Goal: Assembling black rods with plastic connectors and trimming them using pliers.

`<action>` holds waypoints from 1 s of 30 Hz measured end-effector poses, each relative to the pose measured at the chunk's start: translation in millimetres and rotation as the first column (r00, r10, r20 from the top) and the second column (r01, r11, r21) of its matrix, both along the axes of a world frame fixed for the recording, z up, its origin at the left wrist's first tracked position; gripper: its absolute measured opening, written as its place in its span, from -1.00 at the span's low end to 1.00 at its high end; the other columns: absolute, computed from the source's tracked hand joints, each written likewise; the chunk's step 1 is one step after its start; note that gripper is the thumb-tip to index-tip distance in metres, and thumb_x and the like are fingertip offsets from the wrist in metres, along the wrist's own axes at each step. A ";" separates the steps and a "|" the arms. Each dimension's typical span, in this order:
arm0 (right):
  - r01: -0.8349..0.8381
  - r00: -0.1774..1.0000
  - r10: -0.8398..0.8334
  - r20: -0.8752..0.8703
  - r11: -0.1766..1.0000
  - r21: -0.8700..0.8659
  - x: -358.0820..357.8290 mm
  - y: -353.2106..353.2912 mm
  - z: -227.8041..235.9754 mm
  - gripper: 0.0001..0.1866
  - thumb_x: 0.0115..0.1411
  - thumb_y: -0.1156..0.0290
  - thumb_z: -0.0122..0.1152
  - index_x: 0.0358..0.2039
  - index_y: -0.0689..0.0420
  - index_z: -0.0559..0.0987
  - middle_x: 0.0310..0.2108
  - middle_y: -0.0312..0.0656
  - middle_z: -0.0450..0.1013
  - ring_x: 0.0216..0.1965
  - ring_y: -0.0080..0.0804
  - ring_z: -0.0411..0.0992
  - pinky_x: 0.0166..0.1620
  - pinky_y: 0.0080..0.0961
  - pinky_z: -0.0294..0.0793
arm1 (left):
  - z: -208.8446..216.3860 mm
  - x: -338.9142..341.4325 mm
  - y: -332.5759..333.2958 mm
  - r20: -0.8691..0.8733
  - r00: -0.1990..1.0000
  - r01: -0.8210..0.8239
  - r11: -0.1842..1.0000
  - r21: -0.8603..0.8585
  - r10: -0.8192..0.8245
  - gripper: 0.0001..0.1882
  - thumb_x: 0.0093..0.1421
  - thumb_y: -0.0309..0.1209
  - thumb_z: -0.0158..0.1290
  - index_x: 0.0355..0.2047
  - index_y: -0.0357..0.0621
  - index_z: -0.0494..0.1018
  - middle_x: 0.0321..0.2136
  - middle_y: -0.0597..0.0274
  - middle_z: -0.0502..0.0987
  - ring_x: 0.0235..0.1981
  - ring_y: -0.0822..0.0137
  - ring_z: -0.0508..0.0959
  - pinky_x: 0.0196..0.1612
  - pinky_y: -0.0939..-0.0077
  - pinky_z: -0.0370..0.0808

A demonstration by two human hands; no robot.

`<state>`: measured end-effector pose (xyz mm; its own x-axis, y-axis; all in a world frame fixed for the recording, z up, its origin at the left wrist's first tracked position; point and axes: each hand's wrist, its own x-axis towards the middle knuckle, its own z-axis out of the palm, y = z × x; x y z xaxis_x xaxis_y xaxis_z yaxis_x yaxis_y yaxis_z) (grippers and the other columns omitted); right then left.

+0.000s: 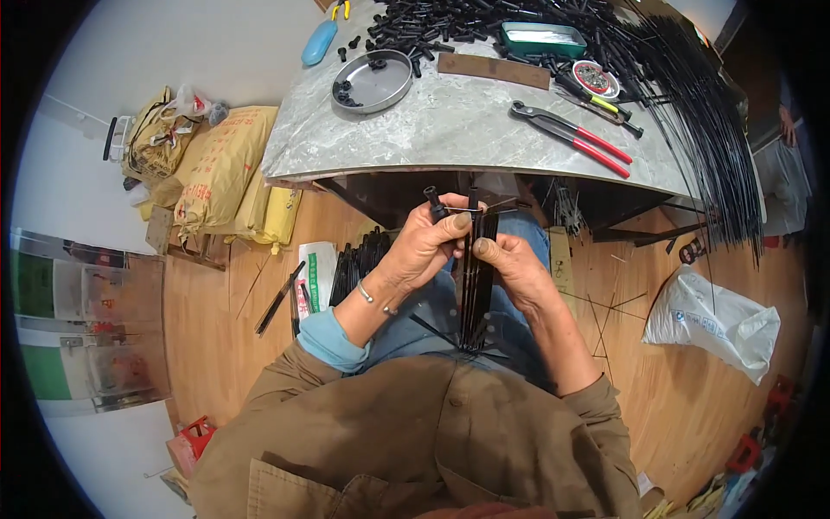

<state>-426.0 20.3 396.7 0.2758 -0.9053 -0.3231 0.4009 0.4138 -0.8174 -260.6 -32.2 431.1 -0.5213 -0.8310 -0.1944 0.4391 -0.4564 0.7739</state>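
Observation:
My left hand (424, 242) is closed around the upper part of a bundle of thin black ribs (471, 307), which look like umbrella ribs. A black tubular plastic piece (433, 198) sticks up between its thumb and fingers. A thin wire (462, 210) runs from that piece across the top of the bundle. Lower down on the other side, my right hand (519, 270) grips the same ribs, thumb pressed on them. The bundle stands roughly upright over my lap, its lower ends near my shirt. My fingers hide part of where the wire meets the ribs.
On the grey table (380, 143) lie red-handled pincers (577, 141), a round metal tray (380, 105), a flat brown bar (493, 71), a dish of small metal parts (594, 78) and heaped black fittings (432, 26). Long black ribs (713, 147) overhang its right edge. A white sack (700, 320) lies on the floor.

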 end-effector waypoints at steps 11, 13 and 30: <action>0.263 0.963 -0.269 0.011 0.934 -0.244 18.3 3.2 37.6 -0.72 0.15 0.41 0.27 -0.19 0.23 0.45 -0.37 -0.26 0.50 -0.40 -0.57 0.48 -0.32 -0.62 0.49 | 6.3 2.6 3.9 0.285 0.951 -0.032 0.956 -0.292 0.119 -0.80 0.18 -0.35 0.15 -0.25 -0.19 0.50 -0.54 0.41 0.50 -0.54 0.62 0.42 -0.49 0.77 0.33; 0.260 0.966 -0.255 0.053 0.940 -0.219 26.3 3.3 39.9 -0.68 0.14 0.50 0.25 -0.13 0.24 0.36 -0.36 -0.22 0.49 -0.44 -0.53 0.49 -0.36 -0.58 0.55 | 13.3 1.4 4.4 0.312 0.947 -0.012 0.976 -0.217 0.081 -0.80 0.18 -0.34 0.15 -0.27 -0.20 0.49 -0.55 0.39 0.49 -0.53 0.64 0.41 -0.49 0.77 0.31; 0.268 0.963 -0.258 0.078 0.949 -0.164 36.3 7.1 42.6 -0.67 0.18 0.47 0.18 -0.07 0.18 0.33 -0.46 -0.22 0.38 -0.54 -0.50 0.38 -0.54 -0.58 0.42 | 39.5 -16.4 -42.6 0.344 0.917 0.299 0.916 -0.266 -0.200 -0.34 0.26 0.21 -0.23 -0.32 -0.24 0.43 -0.41 0.28 0.39 -0.38 0.44 0.39 -0.23 0.56 0.37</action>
